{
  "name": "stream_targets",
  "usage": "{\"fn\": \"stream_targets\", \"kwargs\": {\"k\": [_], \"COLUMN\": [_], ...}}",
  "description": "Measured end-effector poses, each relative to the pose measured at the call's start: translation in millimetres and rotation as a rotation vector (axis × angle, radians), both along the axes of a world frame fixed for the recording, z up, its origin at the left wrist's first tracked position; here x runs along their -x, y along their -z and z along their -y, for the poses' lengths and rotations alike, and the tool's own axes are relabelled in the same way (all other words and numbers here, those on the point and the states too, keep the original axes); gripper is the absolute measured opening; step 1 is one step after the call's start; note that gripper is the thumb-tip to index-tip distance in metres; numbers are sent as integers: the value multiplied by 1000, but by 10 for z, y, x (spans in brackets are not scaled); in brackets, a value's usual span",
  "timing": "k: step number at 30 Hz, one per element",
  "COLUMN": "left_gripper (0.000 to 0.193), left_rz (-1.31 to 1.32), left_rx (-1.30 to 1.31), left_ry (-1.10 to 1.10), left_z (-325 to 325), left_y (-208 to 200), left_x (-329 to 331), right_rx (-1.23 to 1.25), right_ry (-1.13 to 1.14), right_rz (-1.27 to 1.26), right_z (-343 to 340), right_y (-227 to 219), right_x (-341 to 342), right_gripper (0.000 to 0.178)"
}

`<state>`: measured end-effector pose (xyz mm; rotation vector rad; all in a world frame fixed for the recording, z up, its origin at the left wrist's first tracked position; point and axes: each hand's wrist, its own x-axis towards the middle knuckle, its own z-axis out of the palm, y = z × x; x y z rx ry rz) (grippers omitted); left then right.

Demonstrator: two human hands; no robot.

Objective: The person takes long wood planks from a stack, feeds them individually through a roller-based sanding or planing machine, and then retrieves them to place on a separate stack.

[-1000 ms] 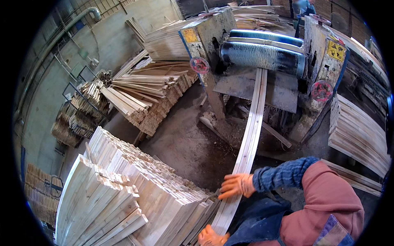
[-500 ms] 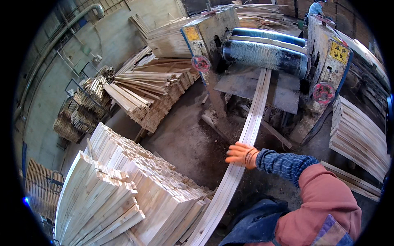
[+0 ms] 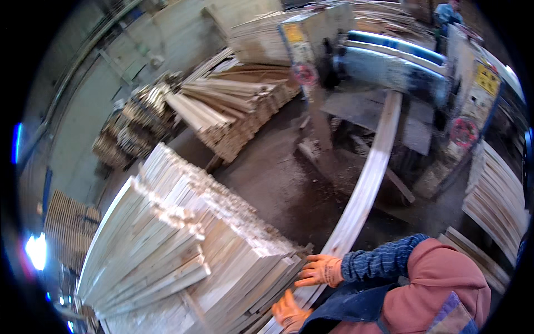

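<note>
Several long pale wooden strips (image 3: 364, 192) lie side by side and run from beside my body up to a machine with big ribbed rollers (image 3: 389, 68). Their far ends reach under the front roller. My right hand (image 3: 321, 270), in an orange glove, rests across the strips with its fingers stretched out over their left edge. Close to my body, my left hand (image 3: 289, 313), gloved in orange too, lies on the near part of the strips with its fingers apart. Its wrist is hidden by my dark apron (image 3: 349, 305).
A tall stack of boards (image 3: 222, 267) stands close on my left, with another timber pile (image 3: 239, 119) beyond it. More boards (image 3: 495, 203) are stacked at the right. Red handwheels (image 3: 463, 132) stick out from the machine's side posts. A person (image 3: 446, 14) stands behind it.
My right hand has slid back along the strips toward my body. My left hand has come into view on them. The view has shifted, so the machine appears further right.
</note>
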<state>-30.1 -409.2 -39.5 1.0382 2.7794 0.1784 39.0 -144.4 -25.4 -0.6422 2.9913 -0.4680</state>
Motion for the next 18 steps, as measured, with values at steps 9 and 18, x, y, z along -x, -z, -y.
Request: {"fn": "stream_targets", "kwargs": {"k": [9, 18], "left_gripper": [103, 94], "left_rz": [-82, -18], "left_rx": [8, 135], "left_ry": [2, -105], "left_z": [1085, 1125], "left_y": [-885, -602], "left_x": [353, 576], "right_rx": [-283, 423], "right_ry": [100, 428], "right_rz": [310, -66], "right_z": [-884, -1171], "right_y": [-626, -988], "right_x": [-21, 265], "right_gripper": [106, 59]}}
